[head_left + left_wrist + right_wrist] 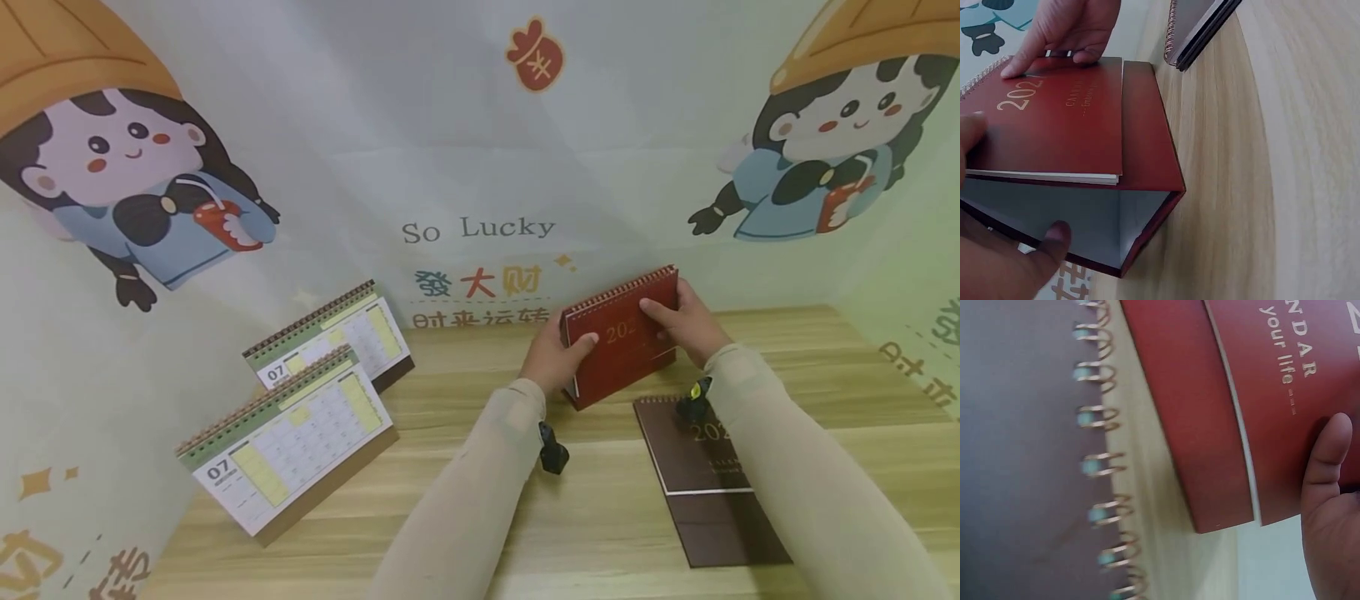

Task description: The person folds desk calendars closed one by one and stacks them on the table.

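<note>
Near the back of the wooden table (600, 517), a little right of centre, I have the red calendar (626, 346) between my two hands, its spiral binding along the top and gold figures on its cover; whether its base touches the wood I cannot tell. My left hand (553, 354) grips the left end, thumb laid over the cover's edge, and the left wrist view shows one of my fingers reaching into the pale hollow of the folded stand; my right hand (693, 325) grips the opposite end, thumb pressed flat on the cover, other fingers bent at the edge.

Just in front of it, under my right forearm, is the dark brown calendar (697, 467), its rings toward the back and a white line crossing its front; my sleeve hides part of it. Well apart, on the left, two green-and-white calendars stand at a slant, both showing 07; the front one (300, 442) partly covers the rear one (360, 333) from my viewpoint. Behind everything hangs a pale backdrop (337, 192) lettered "So Lucky", with a cartoon figure on either side.
</note>
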A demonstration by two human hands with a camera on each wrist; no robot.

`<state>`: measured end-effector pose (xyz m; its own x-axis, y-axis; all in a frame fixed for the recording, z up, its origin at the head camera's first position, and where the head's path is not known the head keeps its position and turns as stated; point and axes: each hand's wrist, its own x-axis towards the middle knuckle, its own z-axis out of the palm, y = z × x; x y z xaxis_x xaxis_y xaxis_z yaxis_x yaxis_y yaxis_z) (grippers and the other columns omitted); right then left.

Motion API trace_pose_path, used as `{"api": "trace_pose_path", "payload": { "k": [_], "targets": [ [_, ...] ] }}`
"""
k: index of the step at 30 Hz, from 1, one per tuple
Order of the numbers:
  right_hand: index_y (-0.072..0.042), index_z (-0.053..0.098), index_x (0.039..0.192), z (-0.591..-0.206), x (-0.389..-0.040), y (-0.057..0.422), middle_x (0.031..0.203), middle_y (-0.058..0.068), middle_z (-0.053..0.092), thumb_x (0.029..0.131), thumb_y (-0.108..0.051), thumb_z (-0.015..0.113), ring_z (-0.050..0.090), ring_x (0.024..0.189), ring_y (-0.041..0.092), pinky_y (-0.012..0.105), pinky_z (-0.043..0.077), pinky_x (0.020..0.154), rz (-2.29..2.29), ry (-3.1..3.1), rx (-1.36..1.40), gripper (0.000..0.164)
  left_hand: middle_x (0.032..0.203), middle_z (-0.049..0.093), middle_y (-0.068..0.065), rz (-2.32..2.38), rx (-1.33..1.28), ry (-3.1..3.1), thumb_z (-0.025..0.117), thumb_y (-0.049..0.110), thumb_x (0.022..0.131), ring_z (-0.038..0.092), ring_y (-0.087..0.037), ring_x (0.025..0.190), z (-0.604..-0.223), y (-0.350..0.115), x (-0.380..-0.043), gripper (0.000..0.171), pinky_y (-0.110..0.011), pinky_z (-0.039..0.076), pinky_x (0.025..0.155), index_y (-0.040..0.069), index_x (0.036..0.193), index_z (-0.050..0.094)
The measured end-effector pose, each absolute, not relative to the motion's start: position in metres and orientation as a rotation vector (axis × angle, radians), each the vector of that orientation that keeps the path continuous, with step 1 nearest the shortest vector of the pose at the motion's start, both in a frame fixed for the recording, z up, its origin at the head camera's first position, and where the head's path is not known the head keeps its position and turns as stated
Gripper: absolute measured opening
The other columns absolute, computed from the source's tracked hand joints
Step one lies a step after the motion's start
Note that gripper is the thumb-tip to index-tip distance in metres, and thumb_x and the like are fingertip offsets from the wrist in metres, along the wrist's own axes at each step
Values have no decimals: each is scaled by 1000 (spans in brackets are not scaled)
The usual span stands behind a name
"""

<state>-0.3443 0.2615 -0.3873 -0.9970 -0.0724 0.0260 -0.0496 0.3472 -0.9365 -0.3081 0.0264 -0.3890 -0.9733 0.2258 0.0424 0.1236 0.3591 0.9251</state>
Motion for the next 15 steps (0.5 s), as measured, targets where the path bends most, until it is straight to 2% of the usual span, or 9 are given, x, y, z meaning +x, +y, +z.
{"api": "trace_pose_path", "payload": {
  "k": [7,11,15],
  "targets": [
    [-5,17,153,-396,-343,263,141,24,41,101,-38,57,49,110,28,27,51,75,-1785,2517,-98,74,126,61,-5,1687,259,2445,66,35,96,64,-21,105,-400,25,-309,76,-43,49,95,24,158,23],
    [-3,15,153,-400,-343,264,140,26,40,102,-37,56,50,108,25,26,51,73,-1798,2484,-95,74,128,60,-8,1684,243,2431,65,37,97,63,-24,108,-401,25,-306,71,-44,50,94,18,154,28],
    [-1,16,152,-401,-342,263,140,27,41,101,-40,57,49,111,28,25,51,74,-1797,2504,-94,76,123,61,-7,1711,236,2437,64,34,98,65,-22,103,-402,28,-306,60,-42,52,90,17,148,36]
  ]
}}
